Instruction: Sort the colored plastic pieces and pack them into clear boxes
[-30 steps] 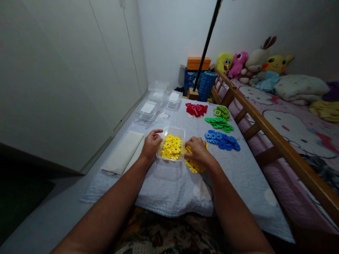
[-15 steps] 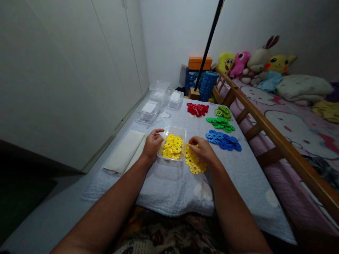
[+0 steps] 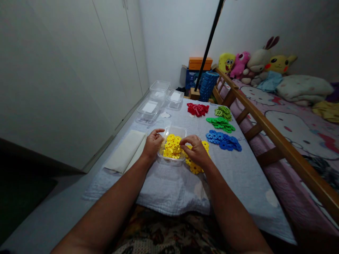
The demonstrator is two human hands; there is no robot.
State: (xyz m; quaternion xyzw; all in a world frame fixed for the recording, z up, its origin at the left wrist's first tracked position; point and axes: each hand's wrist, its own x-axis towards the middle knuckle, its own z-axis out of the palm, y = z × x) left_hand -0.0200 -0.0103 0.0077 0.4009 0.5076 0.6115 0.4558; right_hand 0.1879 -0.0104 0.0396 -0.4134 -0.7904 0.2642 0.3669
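Note:
A clear plastic container (image 3: 182,131) stands in front of me with a heap of yellow flower-shaped plastic pieces (image 3: 172,145) in it. My left hand (image 3: 153,143) grips its left wall, thumb and fingers closed at the rim. Over the right rim, my right hand (image 3: 194,150) pinches a yellow flower piece, mostly hidden by the fingers, beside the heap. More loose yellow flower pieces (image 3: 195,168) lie on the cloth under and around my right hand, partly covered by it.
Piles of blue (image 3: 224,140), green (image 3: 220,124), light green (image 3: 222,113) and red pieces (image 3: 197,109) lie on the cloth-covered table. Several clear containers (image 3: 148,107) stand at the back left. A folded cream cloth (image 3: 124,151) lies left. A wooden bed rail (image 3: 261,121) borders the right.
My right hand has moved left from the loose yellow pieces to the container's right rim, uncovering some of the pile. My left hand stays on the container.

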